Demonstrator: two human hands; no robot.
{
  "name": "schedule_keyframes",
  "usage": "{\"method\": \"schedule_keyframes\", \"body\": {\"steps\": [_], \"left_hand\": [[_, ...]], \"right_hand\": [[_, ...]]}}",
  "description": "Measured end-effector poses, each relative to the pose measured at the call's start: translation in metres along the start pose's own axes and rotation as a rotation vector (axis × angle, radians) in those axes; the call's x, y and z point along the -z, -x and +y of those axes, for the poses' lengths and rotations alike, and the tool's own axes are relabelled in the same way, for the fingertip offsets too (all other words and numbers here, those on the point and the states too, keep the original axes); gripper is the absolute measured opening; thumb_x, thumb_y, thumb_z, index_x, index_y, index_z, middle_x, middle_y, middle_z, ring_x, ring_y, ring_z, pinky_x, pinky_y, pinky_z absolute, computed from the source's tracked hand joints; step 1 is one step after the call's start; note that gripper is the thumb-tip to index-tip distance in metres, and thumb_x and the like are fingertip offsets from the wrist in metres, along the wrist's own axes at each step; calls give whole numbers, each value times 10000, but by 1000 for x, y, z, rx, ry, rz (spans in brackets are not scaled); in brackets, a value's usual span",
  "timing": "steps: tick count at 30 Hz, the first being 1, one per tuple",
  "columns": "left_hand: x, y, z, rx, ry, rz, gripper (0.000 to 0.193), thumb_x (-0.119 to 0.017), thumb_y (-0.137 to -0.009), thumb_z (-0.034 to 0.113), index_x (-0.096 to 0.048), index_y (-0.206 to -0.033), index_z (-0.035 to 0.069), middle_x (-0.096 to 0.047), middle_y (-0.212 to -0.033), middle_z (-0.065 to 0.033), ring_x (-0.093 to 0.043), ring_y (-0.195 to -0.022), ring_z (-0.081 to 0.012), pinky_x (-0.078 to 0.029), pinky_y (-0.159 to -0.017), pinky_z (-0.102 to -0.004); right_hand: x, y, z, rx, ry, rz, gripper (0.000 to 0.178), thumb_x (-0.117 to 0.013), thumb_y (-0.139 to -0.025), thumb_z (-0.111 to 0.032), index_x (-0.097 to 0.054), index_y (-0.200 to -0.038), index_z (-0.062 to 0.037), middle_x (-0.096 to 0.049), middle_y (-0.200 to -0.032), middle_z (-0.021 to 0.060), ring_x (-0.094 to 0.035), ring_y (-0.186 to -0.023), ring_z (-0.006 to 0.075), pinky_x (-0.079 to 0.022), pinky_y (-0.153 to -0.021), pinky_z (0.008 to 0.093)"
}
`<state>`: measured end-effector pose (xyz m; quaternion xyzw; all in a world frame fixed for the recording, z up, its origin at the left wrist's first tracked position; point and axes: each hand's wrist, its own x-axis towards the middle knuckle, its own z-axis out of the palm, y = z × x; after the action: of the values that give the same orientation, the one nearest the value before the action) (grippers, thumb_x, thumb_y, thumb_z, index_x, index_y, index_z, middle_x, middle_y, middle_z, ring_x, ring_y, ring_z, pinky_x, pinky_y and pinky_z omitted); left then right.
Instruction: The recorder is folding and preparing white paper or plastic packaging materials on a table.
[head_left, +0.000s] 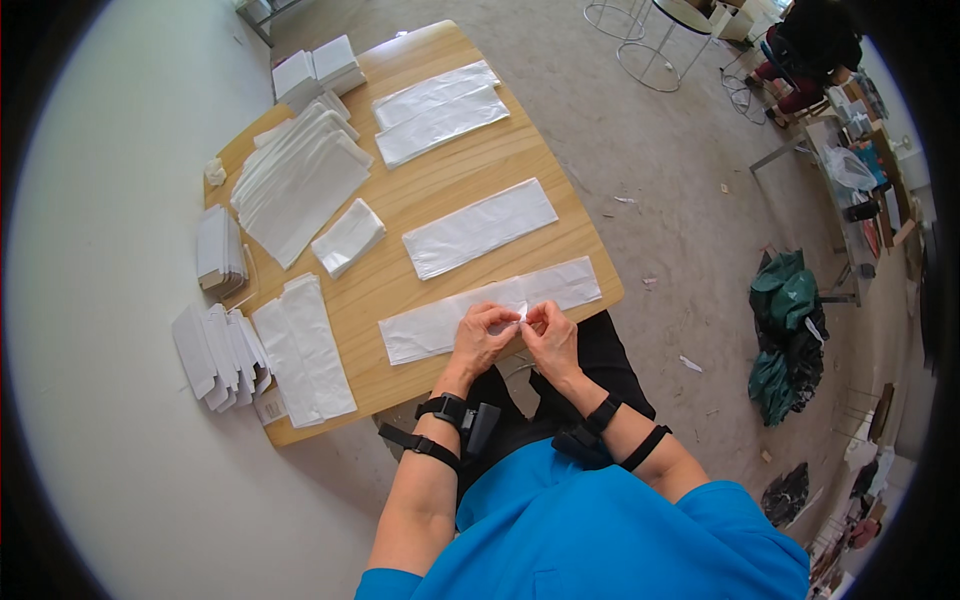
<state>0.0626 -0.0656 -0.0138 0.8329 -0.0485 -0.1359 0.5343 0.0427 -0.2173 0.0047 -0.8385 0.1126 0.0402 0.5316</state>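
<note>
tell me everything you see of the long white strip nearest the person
The long white strip is flat, rectangular and creased, like paper or film. It lies slanted on the wooden table, near its edge, right end farther from the person. The left hand and right hand, over it, pinch a small white piece, perhaps part of it.

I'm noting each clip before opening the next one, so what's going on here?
A person in a blue top is at a wooden table. The left hand and right hand meet at the fingertips, pinching a small white bit over the nearest white strip; whether it belongs to that strip is unclear. Beyond lies a second white strip, with a fan of white sheets farther left.
</note>
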Motion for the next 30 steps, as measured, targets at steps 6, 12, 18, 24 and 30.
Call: {"method": "schedule_keyframes", "body": {"steps": [6, 12, 18, 24, 30], "left_hand": [[-2, -1, 4, 18, 45, 39, 136, -724, -797, 185, -739, -888, 86, -664, -898, -80, -617, -883, -228, -508, -778, -317], [-4, -1, 3, -1, 28, 77, 129, -693, -834, 174, -723, -878, 57, -657, -850, -88, -608, -841, -220, -497, -730, -312], [-8, -3, -6, -24, -85, 119, 147, -661, -858, 166, -667, -875, 20, -627, -834, -119, -581, -777, -246, -467, -688, -330], [-4, -3, 0, -23, -38, 73, 137, -667, -834, 145, -661, -880, 16, -623, -863, -120, -599, -805, -240, -489, -716, -324], [-1, -2, 3, -21, 3, 46, 104, -670, -810, 136, -666, -844, 37, -627, -851, -109, -603, -831, -250, -501, -734, -331]], "right_hand": [[-1, -3, 2, 92, 116, -33, 209, -648, -804, -61, -522, -970, -56, -652, -762, 130, -654, -706, 326, -506, -614, 413], [-5, -3, 3, 198, 201, -23, 222, -655, -802, -54, -527, -983, -55, -648, -746, 117, -646, -641, 278, -499, -572, 364], [-5, -9, 10, 49, 74, -2, 234, -665, -786, -64, -539, -983, -41, -655, -738, 97, -646, -644, 226, -507, -595, 341], [-3, -8, 12, 15, 15, -13, 234, -662, -783, -57, -540, -982, -41, -657, -737, 111, -659, -674, 261, -513, -613, 366], [-3, -7, 0, 80, 80, -50, 231, -659, -799, -56, -533, -991, -57, -651, -747, 117, -662, -710, 308, -511, -615, 395]]}}
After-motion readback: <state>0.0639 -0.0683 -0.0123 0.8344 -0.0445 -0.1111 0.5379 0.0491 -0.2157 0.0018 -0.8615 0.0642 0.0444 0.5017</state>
